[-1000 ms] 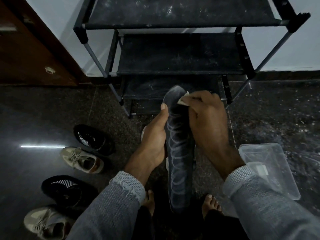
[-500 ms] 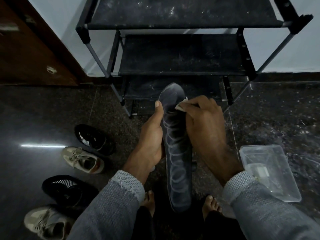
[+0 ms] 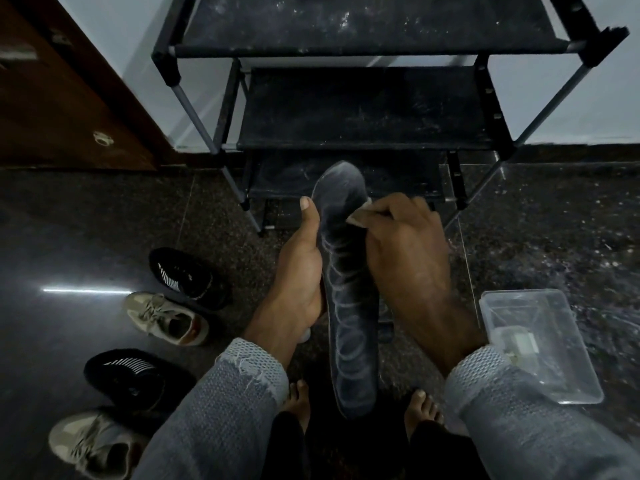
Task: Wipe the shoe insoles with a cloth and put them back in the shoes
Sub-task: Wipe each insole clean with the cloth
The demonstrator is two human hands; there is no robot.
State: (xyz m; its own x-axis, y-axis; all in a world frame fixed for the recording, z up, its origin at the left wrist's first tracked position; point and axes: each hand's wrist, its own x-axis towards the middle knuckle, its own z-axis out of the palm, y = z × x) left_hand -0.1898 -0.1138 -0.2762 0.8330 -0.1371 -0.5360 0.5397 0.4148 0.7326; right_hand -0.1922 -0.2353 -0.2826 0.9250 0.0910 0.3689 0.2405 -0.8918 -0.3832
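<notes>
Now both hands [image 3: 349,258] on dark insole [image 3: 348,306].

Both forearms are covered by grey knitted sleeves [image 3: 221,407] with an open mesh-like weave at the cuffs, the left cuff [image 3: 254,362] being frayed with loose threads, while dark trouser legs [image 3: 287,445] are worn above bare feet [image 3: 298,400].

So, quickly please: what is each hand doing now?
Left hand: holds the insole by its edge.
Right hand: pinches the cloth against the insole.
</notes>
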